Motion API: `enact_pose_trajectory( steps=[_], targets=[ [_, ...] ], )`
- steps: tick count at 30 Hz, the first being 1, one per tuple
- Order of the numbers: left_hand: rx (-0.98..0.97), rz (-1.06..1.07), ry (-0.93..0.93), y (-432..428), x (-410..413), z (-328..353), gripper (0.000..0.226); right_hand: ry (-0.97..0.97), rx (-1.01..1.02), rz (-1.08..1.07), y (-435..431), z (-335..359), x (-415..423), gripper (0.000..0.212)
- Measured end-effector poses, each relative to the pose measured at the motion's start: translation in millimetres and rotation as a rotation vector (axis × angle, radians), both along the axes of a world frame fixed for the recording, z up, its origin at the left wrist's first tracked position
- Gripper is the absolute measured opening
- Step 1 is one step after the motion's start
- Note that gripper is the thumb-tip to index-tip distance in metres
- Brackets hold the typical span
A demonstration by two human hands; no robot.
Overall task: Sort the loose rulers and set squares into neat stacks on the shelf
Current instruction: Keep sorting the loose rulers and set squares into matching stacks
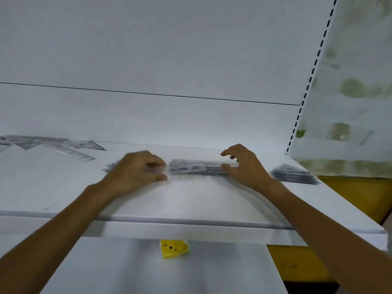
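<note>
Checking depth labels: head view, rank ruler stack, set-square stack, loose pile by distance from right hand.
1. ruler stack, touching the right hand, on its left.
2. set-square stack, to its right.
3. loose pile, far left.

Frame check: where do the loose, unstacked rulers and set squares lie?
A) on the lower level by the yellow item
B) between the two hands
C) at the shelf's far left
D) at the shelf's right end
C: the scattered pieces lie spread at the far left of the shelf; the ruler stack in the middle and the set-square stack at the right end are neat piles.
</note>
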State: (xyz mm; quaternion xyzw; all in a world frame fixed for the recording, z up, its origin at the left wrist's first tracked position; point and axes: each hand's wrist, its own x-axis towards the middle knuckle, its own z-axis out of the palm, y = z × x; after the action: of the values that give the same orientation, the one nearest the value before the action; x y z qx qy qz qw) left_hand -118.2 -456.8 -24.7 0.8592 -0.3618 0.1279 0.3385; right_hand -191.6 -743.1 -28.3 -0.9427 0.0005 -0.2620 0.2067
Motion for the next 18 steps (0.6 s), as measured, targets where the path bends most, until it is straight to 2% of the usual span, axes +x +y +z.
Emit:
enact_pose_trajectory(
  steps=[2, 4, 7, 9, 12, 18],
  targets=[
    [-0.094, 0.035, 0.014, -4, 10, 16, 0.024, -0.012, -0.058, -0.066, 8, -4, -19, 0.027],
    [-0.126, 0.050, 0.020, -13, 18, 28, 0.024, 0.081, -0.068, -0.083, 20, -11, -39, 0.026],
    [-0.099, -0.002, 0.030, -34, 26, 37, 0.025, 0.234, -0.226, -0.081, 38, -25, -64, 0.050],
    [-0.081, -0.032, 0.031, -49, 31, 41, 0.027, 0.236, -0.298, -0.063, 46, -29, -75, 0.061],
    [-0.026, -0.068, 0.053, -73, 38, 39, 0.030, 0.221, -0.288, -0.047, 47, -28, -80, 0.054],
    [0.093, -0.075, 0.083, -109, 48, 24, 0.036, 0.192, -0.302, -0.051, 49, -31, -81, 0.055]
  ],
)
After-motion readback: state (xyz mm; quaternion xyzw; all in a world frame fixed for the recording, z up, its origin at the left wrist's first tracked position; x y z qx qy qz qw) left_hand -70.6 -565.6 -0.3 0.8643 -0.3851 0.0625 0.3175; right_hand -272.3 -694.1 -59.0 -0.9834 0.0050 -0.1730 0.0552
